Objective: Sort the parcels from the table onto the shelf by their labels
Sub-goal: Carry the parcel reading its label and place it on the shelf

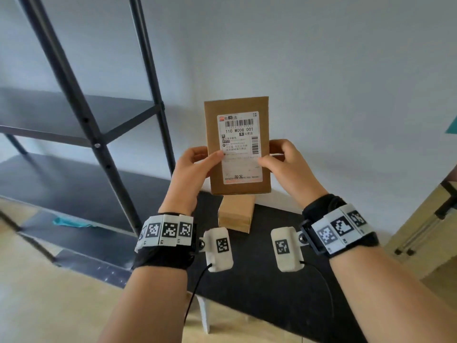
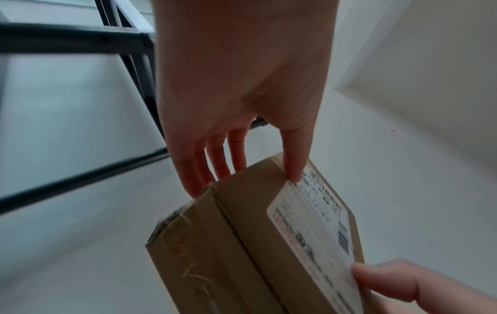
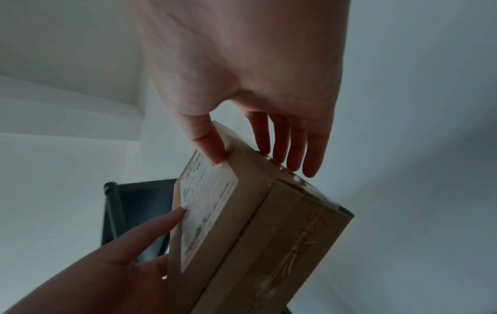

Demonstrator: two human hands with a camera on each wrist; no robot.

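I hold a brown cardboard parcel (image 1: 237, 105) upright in front of me, its white shipping label (image 1: 241, 149) facing me and reading "110 M008 001". My left hand (image 1: 195, 164) grips its left edge, thumb on the label, fingers behind. My right hand (image 1: 284, 162) grips the right edge the same way. The left wrist view shows the parcel (image 2: 242, 244) pinched between thumb and fingers of the left hand (image 2: 242, 170); the right wrist view shows the parcel (image 3: 255, 223) under the right hand (image 3: 255, 148). A second brown parcel (image 1: 236, 214) lies on the black table (image 1: 272, 280) below.
A black metal shelf (image 1: 81, 120) with several dark boards stands at the left against the white wall. A teal item (image 1: 71, 222) lies on a low shelf board. A light wooden piece of furniture (image 1: 425, 231) stands at the right.
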